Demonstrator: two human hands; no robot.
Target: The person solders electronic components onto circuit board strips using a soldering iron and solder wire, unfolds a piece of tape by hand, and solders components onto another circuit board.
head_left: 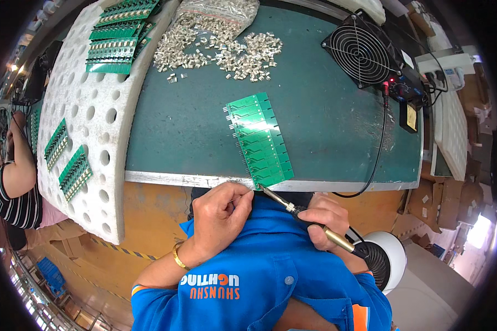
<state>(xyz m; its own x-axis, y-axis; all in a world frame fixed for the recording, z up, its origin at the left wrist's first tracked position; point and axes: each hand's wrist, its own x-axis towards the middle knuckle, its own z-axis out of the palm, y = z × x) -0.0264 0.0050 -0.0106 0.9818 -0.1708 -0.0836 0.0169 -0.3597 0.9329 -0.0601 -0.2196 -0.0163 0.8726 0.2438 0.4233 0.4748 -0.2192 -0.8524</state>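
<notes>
A green circuit board panel [262,146] lies on the bench with a row of metal pins along its left edge. Its near end reaches the bench's front edge. My right hand [324,219] is closed around a soldering iron [288,206]. The iron's tip meets or nearly meets the panel's near left corner. Beside that corner my left hand [222,212] is closed in a pinch; whatever its fingers hold is too small or hidden to make out.
Loose metal connectors [248,58] are heaped at the back, by a clear plastic bag [218,14]. White perforated foam [96,118] on the left carries several circuit boards [74,172]. A black fan [361,49] and soldering station [406,88] stand at the right, with a cable [382,149] hanging down.
</notes>
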